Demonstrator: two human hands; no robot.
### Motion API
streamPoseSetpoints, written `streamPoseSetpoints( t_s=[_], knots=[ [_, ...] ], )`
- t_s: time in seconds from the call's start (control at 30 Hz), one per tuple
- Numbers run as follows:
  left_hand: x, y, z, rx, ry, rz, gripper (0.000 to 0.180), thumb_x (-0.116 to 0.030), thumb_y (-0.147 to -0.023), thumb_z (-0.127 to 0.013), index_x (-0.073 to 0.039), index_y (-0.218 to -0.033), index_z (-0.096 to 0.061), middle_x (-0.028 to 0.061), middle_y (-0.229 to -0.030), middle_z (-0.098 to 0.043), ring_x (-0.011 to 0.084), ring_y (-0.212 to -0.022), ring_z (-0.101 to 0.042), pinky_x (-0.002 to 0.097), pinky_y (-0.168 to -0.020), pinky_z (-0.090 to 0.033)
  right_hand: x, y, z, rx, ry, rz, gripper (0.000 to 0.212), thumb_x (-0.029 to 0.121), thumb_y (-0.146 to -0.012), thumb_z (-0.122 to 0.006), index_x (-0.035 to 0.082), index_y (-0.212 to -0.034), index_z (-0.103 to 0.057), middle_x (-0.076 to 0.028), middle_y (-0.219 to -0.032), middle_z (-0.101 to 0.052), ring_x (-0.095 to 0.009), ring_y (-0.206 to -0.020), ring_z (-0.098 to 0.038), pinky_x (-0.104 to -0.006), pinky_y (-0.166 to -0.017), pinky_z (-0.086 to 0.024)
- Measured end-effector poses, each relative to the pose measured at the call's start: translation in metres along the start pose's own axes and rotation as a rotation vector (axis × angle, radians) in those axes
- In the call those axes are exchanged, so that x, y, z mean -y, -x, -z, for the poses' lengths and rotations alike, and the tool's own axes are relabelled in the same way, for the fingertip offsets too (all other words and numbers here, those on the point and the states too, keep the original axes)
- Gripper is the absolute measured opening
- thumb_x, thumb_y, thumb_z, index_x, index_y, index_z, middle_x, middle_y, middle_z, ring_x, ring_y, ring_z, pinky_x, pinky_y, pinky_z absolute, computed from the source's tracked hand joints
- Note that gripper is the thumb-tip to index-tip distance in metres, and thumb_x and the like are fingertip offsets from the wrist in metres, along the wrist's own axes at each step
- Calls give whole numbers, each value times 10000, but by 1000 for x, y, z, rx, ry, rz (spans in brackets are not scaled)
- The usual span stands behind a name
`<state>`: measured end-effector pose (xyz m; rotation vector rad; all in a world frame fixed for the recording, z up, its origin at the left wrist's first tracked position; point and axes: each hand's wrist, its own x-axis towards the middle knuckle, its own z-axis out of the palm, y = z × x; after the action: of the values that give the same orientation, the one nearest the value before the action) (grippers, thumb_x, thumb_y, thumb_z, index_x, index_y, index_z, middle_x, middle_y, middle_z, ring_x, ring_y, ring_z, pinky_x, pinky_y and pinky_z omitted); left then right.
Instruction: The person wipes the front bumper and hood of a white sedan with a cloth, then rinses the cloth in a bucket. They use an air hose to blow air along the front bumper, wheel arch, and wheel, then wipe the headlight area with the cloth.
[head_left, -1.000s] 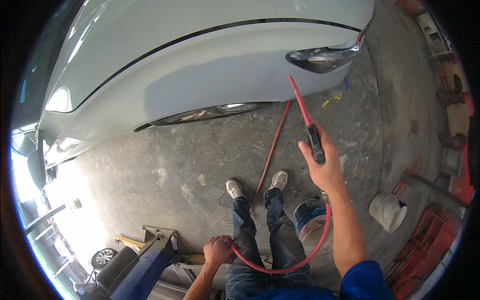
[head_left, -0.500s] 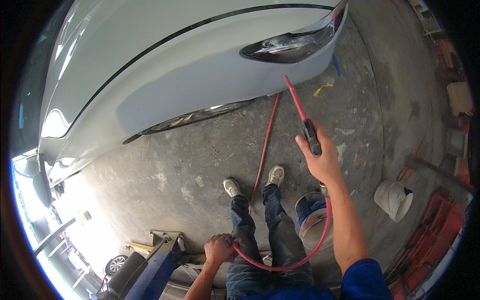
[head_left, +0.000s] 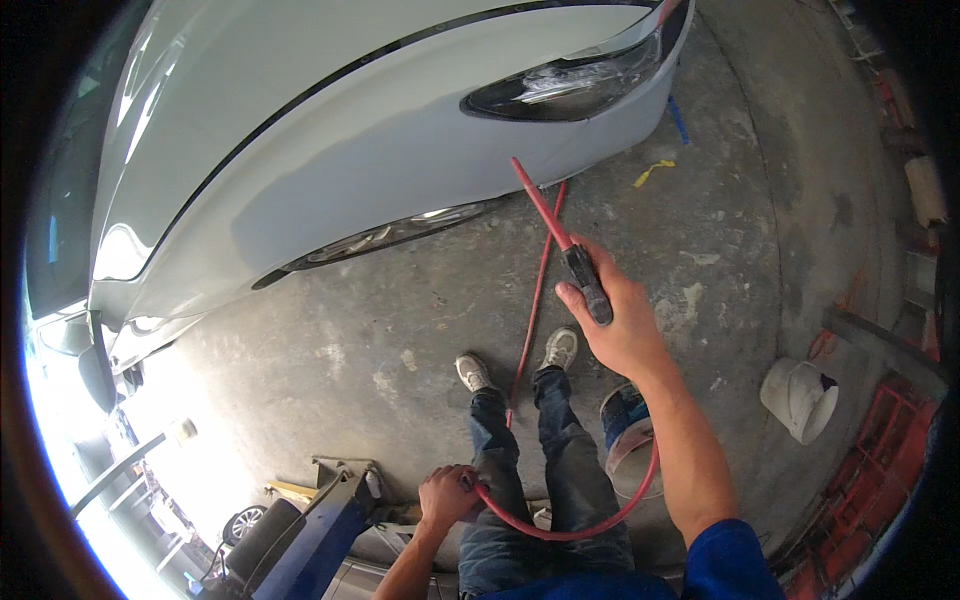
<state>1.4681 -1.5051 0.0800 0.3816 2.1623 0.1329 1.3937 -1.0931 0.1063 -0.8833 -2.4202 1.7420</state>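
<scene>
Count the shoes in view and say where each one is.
2: the left shoe and the right shoe, on the concrete floor, either side of the red hose.

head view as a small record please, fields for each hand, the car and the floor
left hand: closed around the red hose
right hand: holds a black-handled tool with a long red nozzle
car: pale, with a dull grey patch near the headlight
nozzle tip: points toward the car; contact cannot be told
floor: yellow strip, white bucket
</scene>
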Motion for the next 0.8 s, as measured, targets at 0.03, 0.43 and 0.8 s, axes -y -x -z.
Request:
streamPoseSetpoints(
  t_s=[0.03, 0.43, 0.8],
  knots=[
    [0, 0, -1, -3, -5, -4, 396, -452, -743, -778, -177, -1028, -769, 80, -985, -735, 315, -970, -691, 436, -855, -543, 1, 0, -1, -2, 6, 18, 527, 265, -992, -671, 69, -1443, -483, -201, -959, -709, -396, -901, -729, -426, -730, -548],
    [-10, 2, -1, -41, -23, -46, 346, -440, -792, -739, -199, -1040, -758, 87, -958, -725, 328, -954, -691, 446, -810, -560, -43, 2, 19, -70, 91, -11, 472, 290, -1003, -655, 72, -1403, -535, -183, -1086, -710, -312, -1028, -710, -382, -846, -521],
    [-20, -1, 23, -190, 11, -37, 408, -462, -734, -790, -199, -1045, -753, 52, -1017, -731, 293, -980, -693, 413, -840, -544, 47, 11, 59, -14, 248, -139, 513, 297, -1013, -638, 53, -1444, -504, -158, -1035, -698, -288, -978, -704, -406, -856, -526]
  ],
)
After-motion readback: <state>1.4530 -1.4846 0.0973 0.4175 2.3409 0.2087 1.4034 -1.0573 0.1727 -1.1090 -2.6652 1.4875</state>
